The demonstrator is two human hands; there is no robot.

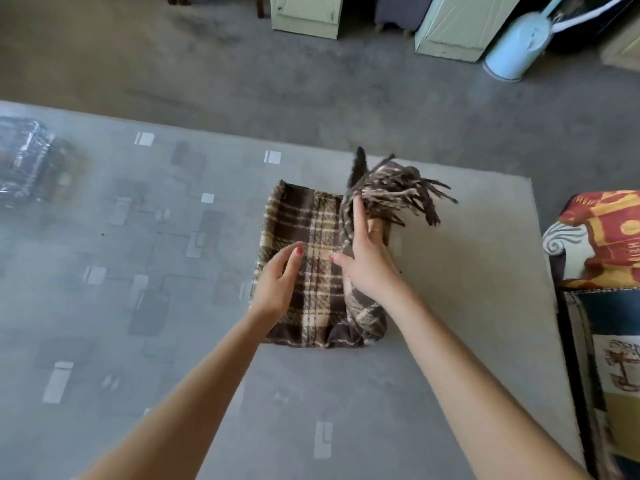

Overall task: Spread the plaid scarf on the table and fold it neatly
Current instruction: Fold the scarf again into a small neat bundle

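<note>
A brown and cream plaid scarf lies folded into a small rectangle on the grey patterned table, right of centre. My right hand grips the scarf's right flap and lifts it, so the brown fringe stands up and splays to the right. My left hand rests flat on the folded part, fingers apart, pressing it near its left side. The part of the scarf under my right hand is hidden.
A clear plastic-wrapped bundle lies at the table's far left. A patterned red and yellow cloth covers furniture past the table's right edge. Beyond the far edge is concrete floor with pale cabinets and a light blue can.
</note>
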